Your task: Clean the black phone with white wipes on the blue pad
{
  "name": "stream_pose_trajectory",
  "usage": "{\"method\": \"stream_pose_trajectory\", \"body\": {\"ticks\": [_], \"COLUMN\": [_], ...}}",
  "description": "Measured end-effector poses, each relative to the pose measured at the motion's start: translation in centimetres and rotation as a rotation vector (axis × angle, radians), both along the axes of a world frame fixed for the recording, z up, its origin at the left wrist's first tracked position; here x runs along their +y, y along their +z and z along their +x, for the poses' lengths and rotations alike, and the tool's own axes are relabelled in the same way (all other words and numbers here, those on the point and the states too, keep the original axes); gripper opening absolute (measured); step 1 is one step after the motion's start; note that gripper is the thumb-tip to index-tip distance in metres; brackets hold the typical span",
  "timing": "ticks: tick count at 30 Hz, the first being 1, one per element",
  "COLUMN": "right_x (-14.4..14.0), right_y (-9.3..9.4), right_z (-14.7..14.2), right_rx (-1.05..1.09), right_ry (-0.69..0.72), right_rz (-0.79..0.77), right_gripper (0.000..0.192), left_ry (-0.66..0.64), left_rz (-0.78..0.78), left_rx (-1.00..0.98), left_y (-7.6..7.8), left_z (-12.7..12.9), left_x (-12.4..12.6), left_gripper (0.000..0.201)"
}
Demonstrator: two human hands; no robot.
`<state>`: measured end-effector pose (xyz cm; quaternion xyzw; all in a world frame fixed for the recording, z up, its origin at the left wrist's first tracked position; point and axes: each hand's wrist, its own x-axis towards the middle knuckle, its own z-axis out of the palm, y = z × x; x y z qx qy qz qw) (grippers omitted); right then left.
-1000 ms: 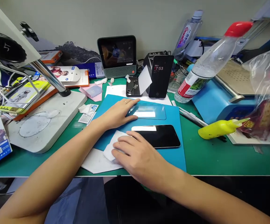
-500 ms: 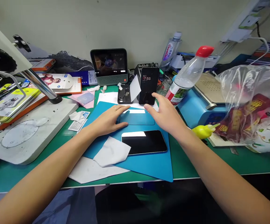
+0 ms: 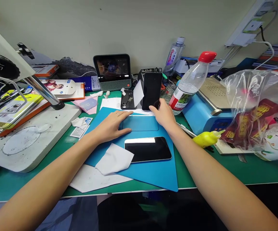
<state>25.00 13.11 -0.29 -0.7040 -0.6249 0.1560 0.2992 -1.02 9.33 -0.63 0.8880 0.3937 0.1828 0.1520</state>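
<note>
My left hand (image 3: 111,125) lies flat on the blue mat (image 3: 153,175), its fingertips on the left end of a clear glass screen protector (image 3: 141,124). My right hand (image 3: 164,115) reaches past the protector and pinches the lower end of a black phone (image 3: 151,90) that stands upright at the back, its screen dark. A second black phone (image 3: 147,149) lies face up on the mat in front of both hands. A white cloth (image 3: 114,159) lies beside it on the left, on top of a white paper sheet (image 3: 90,179).
A red-capped water bottle (image 3: 189,86), a blue machine (image 3: 201,113), a yellow squeeze bottle (image 3: 207,138) and a plastic bag of packets (image 3: 254,109) crowd the right. A small screen device (image 3: 112,72) stands at the back. A stand's white base (image 3: 30,138) and boxes (image 3: 9,109) fill the left.
My right hand left the white cloth, crossed over the mat and took hold of the upright phone. That phone's lit clock display has gone dark. My left hand stayed on the protector.
</note>
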Motion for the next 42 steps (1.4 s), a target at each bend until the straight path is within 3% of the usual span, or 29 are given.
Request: {"method": "stream_pose_trajectory", "body": {"ticks": [5,8,11,15,20,25,31,37,42], "right_x": [0.1,-0.4,-2.2,-5.8,-8.4,-8.2,-8.1,-7.8,-7.4], "right_y": [0.0,0.6,2.0,3.5,2.0,0.1,0.2,0.1,-0.5], "right_z": [0.0,0.0,-0.1,0.3,2.1,3.0,2.7,2.7,2.8], "right_rx": [0.013,0.022,0.026,0.039,0.159,0.313,0.398,0.333,0.47], "right_ry": [0.0,-0.002,0.008,0.118,0.177,0.209,0.18,0.14,0.143], "right_rz": [0.01,0.017,0.045,0.06,-0.086,-0.035,0.001,0.097,0.125], "right_gripper": [0.043,0.057,0.073,0.068,0.078,0.06,0.049,0.031,0.02], "left_ry": [-0.022,-0.028,-0.012,-0.079,-0.16,-0.159,-0.162,-0.184,-0.176], "left_rz": [0.03,0.04,0.046,0.107,0.155,0.172,0.179,0.177,0.124], "left_rx": [-0.029,-0.033,-0.034,-0.037,-0.034,-0.038,-0.027,-0.035,-0.104], "left_y": [0.0,0.0,0.0,0.1,0.4,0.5,0.3,0.6,0.8], "left_z": [0.1,0.2,0.1,-0.1,-0.3,-0.3,-0.1,0.1,0.2], "left_x": [0.0,-0.1,-0.2,-0.2,-0.1,-0.2,-0.3,-0.5,-0.9], "left_gripper": [0.063,0.063,0.064,0.067,0.072,0.074,0.075,0.073,0.072]}}
